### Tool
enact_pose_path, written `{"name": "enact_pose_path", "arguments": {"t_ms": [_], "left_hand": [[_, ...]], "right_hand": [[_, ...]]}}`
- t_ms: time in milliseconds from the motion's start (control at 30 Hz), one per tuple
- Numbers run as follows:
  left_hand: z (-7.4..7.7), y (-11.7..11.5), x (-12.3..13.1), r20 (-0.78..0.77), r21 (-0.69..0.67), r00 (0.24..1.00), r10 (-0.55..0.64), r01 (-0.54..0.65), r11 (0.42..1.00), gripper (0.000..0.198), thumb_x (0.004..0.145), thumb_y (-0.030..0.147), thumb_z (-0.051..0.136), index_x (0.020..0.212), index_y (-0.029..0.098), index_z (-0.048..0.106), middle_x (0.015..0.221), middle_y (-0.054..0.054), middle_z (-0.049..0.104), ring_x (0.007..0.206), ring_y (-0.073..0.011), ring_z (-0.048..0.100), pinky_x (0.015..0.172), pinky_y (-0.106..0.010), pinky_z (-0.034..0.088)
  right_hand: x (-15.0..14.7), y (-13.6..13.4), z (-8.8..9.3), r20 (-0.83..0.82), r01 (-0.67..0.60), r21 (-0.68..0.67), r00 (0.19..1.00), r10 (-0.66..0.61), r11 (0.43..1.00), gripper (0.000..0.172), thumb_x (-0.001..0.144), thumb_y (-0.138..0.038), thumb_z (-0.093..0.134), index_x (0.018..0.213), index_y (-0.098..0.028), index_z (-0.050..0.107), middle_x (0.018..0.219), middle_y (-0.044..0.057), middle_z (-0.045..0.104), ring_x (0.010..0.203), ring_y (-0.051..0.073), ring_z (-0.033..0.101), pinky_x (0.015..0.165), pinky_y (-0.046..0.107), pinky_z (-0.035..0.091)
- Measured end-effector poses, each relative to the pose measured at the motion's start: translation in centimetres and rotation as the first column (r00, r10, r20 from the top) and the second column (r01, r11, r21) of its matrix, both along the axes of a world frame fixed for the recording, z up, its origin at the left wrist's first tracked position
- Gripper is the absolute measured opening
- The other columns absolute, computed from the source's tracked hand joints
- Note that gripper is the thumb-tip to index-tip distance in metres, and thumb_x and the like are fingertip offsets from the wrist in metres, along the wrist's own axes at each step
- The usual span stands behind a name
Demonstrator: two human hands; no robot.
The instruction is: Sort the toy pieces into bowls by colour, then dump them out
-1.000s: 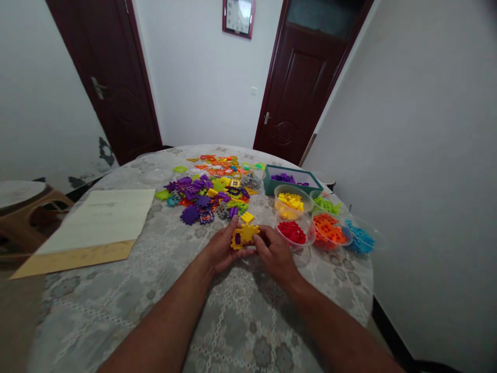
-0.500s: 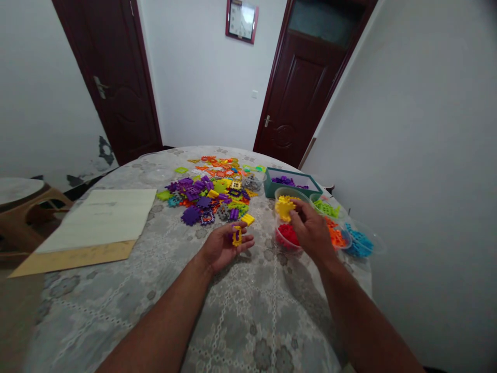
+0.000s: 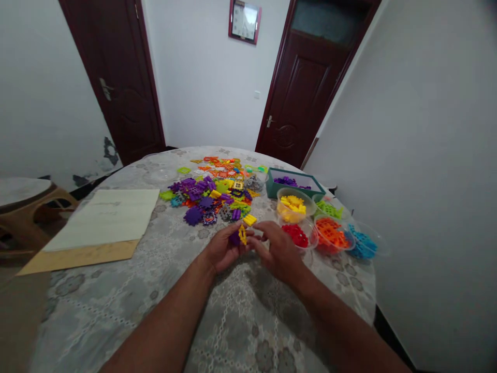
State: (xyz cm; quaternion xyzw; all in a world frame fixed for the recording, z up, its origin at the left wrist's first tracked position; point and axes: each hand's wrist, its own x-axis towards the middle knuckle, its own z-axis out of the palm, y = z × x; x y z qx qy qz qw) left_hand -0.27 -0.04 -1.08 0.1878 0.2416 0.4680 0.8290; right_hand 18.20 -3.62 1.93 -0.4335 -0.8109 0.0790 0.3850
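Note:
My left hand (image 3: 225,247) is closed around a purple plastic building piece (image 3: 234,238) and a yellow frame-shaped building piece (image 3: 243,234). Close beside it, my right hand (image 3: 278,247) has its fingers apart, with nothing seen in them; its fingertips are near the left fingers. Just beyond the hands lies a yellow block (image 3: 249,220). A mixed heap of plastic building pieces (image 3: 202,199) in purple, yellow, green and other colours spreads behind. To the right stand a clear tub of yellow pieces (image 3: 292,206) and a tub of red pieces (image 3: 295,235).
Tubs of orange pieces (image 3: 330,234), blue pieces (image 3: 362,243) and light green pieces (image 3: 328,209) line the right side. A green box (image 3: 297,194) with purple pieces stands behind them. Paper sheets (image 3: 104,217) lie at the left on the patterned tablecloth (image 3: 233,321).
My right hand has let go of a yellow piece over the yellow tub and moved left, back to my left hand. The left hand has turned its pieces slightly.

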Motion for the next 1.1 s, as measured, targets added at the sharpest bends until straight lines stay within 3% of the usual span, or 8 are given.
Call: {"name": "enact_pose_path", "arguments": {"t_ms": [100,200,433,633,767,833,933,1100], "left_hand": [[0.0,0.1,0.1,0.008,0.021,0.999,0.033,-0.033,0.999,0.010,0.098,0.021,0.067,0.094,0.012,0.070,0.086,-0.009,0.075,0.078,-0.0182,0.075,0.077,-0.029,0.064],[-0.2,0.2,0.0,-0.038,0.020,0.998,0.056,-0.056,0.998,0.008,0.096,0.020,0.071,0.093,0.013,0.070,0.081,-0.006,0.073,0.069,-0.0147,0.071,0.068,-0.025,0.062],[-0.3,-0.1,0.0,-0.102,0.052,0.994,0.029,-0.024,0.998,0.013,0.096,0.024,0.073,0.103,0.012,0.072,0.095,-0.011,0.078,0.078,-0.0188,0.076,0.073,-0.030,0.065],[0.3,0.2,-0.5,-0.105,-0.015,0.994,-0.014,0.012,1.000,0.029,0.101,0.041,0.062,0.099,0.012,0.067,0.097,-0.018,0.078,0.088,-0.0293,0.080,0.074,-0.039,0.067],[0.1,0.4,-0.8,-0.119,-0.009,0.993,0.005,-0.006,1.000,0.024,0.097,0.031,0.058,0.103,0.009,0.068,0.096,-0.019,0.077,0.085,-0.0284,0.080,0.074,-0.038,0.067],[-0.1,0.4,-0.7,-0.126,0.005,0.992,0.015,-0.014,1.000,0.023,0.088,0.019,0.060,0.108,0.009,0.067,0.098,-0.019,0.077,0.088,-0.0284,0.080,0.079,-0.039,0.067],[-0.1,0.1,-0.5,-0.177,0.042,0.984,0.014,-0.007,0.999,0.047,0.073,0.003,0.060,0.120,0.009,0.063,0.109,-0.021,0.078,0.097,-0.0284,0.080,0.089,-0.041,0.066],[0.0,-0.3,-0.3,-0.232,0.077,0.972,-0.019,0.038,0.996,0.071,0.072,-0.003,0.060,0.142,0.008,0.053,0.126,-0.026,0.074,0.107,-0.0304,0.079,0.095,-0.042,0.065]], "right_hand": [[-1.9,-1.0,-0.8,0.058,-0.049,-0.065,0.997,0.053,0.997,0.027,0.101,-0.023,0.065,0.128,-0.023,0.065,0.118,0.010,0.072,0.107,0.025,0.069,0.095,0.040,0.057],[-2.0,-0.8,-1.2,0.035,-0.003,-0.081,0.999,0.006,0.997,0.023,0.104,-0.022,0.060,0.126,-0.022,0.066,0.114,0.009,0.073,0.103,0.024,0.069,0.092,0.039,0.056],[-1.2,-0.4,-1.8,-0.048,0.022,-0.051,0.999,-0.024,0.998,0.031,0.103,-0.022,0.056,0.133,-0.020,0.065,0.117,0.010,0.074,0.105,0.023,0.070,0.094,0.037,0.055],[2.1,0.4,1.1,-0.144,0.119,-0.229,0.977,-0.155,0.966,0.037,0.100,-0.029,0.057,0.135,-0.021,0.067,0.098,0.004,0.074,0.081,0.018,0.068,0.077,0.032,0.053],[5.8,1.6,3.2,-0.036,0.114,-0.298,0.991,-0.130,0.948,0.037,0.098,-0.033,0.058,0.131,-0.021,0.071,0.088,0.001,0.072,0.077,0.018,0.066,0.074,0.031,0.050],[7.5,2.6,3.9,-0.017,0.164,-0.286,0.984,-0.177,0.944,0.038,0.098,-0.035,0.057,0.130,-0.021,0.072,0.087,0.001,0.073,0.076,0.019,0.066,0.073,0.032,0.050],[9.6,4.8,4.5,-0.047,0.326,-0.195,0.939,-0.341,0.925,0.041,0.096,-0.037,0.057,0.130,-0.020,0.072,0.093,0.005,0.076,0.079,0.021,0.069,0.075,0.034,0.053],[11.4,7.9,5.0,-0.126,0.561,0.036,0.823,-0.553,0.827,0.048,0.093,-0.030,0.053,0.137,-0.016,0.069,0.122,0.015,0.076,0.100,0.028,0.072,0.095,0.044,0.055]]}}
